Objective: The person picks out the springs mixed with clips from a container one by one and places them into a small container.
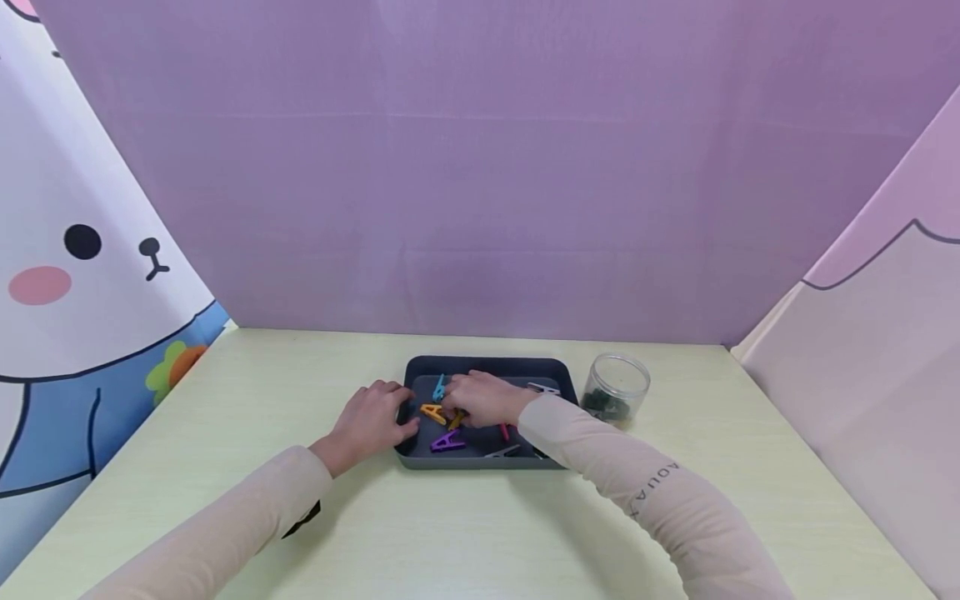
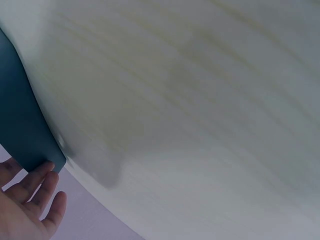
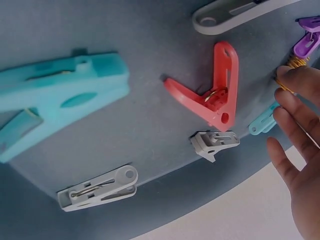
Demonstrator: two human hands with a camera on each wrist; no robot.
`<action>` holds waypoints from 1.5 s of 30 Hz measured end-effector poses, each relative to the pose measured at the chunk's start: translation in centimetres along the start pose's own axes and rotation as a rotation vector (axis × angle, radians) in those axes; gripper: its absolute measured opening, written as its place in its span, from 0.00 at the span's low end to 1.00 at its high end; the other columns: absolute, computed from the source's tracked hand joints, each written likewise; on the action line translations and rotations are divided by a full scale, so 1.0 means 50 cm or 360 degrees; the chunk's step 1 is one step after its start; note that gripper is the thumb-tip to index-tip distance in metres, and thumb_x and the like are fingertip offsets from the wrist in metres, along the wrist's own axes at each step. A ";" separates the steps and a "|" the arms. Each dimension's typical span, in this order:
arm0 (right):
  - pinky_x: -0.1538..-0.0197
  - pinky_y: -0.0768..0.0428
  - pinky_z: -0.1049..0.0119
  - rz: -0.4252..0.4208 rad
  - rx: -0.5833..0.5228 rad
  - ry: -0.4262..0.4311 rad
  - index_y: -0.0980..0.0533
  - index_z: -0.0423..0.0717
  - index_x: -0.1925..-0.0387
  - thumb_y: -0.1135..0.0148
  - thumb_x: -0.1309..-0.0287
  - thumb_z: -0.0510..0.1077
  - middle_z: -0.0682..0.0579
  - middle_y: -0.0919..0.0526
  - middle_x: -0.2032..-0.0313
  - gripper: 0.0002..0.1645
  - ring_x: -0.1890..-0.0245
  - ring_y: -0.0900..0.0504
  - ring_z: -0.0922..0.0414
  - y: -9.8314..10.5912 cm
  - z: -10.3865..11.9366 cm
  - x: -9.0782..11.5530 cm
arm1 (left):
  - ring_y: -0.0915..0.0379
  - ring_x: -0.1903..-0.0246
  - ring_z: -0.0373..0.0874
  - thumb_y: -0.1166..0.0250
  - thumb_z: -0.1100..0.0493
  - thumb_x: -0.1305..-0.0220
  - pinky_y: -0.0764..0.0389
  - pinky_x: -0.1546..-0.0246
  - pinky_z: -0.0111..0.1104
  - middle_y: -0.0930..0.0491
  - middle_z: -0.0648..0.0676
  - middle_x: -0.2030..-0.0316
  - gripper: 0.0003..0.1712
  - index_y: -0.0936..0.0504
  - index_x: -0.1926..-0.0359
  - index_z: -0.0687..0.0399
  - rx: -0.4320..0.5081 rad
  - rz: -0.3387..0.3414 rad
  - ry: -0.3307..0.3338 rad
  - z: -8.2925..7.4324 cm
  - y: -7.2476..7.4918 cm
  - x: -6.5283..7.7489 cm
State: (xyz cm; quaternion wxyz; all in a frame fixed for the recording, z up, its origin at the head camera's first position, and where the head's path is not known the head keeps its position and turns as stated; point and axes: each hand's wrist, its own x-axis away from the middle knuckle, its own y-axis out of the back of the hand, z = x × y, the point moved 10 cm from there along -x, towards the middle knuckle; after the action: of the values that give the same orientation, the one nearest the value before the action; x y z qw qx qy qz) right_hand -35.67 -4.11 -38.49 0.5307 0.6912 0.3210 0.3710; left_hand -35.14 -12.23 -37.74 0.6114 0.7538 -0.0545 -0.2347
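A dark grey tray holds several clothespins. My left hand holds the tray's left rim, thumb reaching over it; in the left wrist view its fingers touch the outer wall. Inside the tray, my right hand pinches a golden ribbed piece, whose kind is partly hidden by the fingertips. Around that hand lie a purple clothespin, an orange clothespin and a blue clothespin. A red clothespin and a grey clothespin lie beneath the right wrist, near a large teal clothespin.
To the right of the tray stands a clear jar with dark green contents, close to the right forearm. Both stand on a pale wooden table. A purple backdrop rises behind the table, with printed cloth at both sides.
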 end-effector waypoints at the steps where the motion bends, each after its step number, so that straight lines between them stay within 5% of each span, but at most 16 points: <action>1: 0.58 0.28 0.65 0.0006 0.0000 -0.0004 0.21 0.58 0.68 0.32 0.53 0.43 0.63 0.21 0.64 0.08 0.60 0.28 0.62 -0.001 -0.001 0.000 | 0.25 0.58 0.51 0.36 0.43 0.50 0.23 0.59 0.45 0.20 0.56 0.58 0.25 0.19 0.56 0.55 -0.0003 0.0000 -0.0001 0.000 -0.001 0.000; 16: 0.59 0.26 0.66 -0.0022 -0.0016 -0.0019 0.21 0.57 0.67 0.32 0.53 0.46 0.64 0.19 0.63 0.08 0.61 0.28 0.62 0.011 -0.015 0.015 | 0.25 0.59 0.50 0.36 0.42 0.50 0.23 0.59 0.44 0.20 0.55 0.58 0.25 0.19 0.56 0.54 -0.0013 0.0011 0.0001 0.000 -0.003 -0.001; 45: 0.58 0.24 0.63 -0.0210 -0.0159 -0.0203 0.21 0.51 0.69 0.34 0.54 0.40 0.57 0.20 0.68 0.08 0.65 0.26 0.60 0.074 -0.112 0.153 | 0.25 0.59 0.51 0.36 0.43 0.50 0.24 0.60 0.45 0.20 0.56 0.58 0.25 0.20 0.57 0.56 -0.0023 0.0006 -0.0013 -0.003 0.008 0.003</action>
State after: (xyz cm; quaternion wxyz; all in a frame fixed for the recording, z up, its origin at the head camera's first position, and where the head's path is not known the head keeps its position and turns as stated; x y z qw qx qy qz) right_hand -36.28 4.22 -32.65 0.6072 0.6634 0.3125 0.3060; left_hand -34.87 -12.24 -37.39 0.6170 0.7482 -0.0567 -0.2371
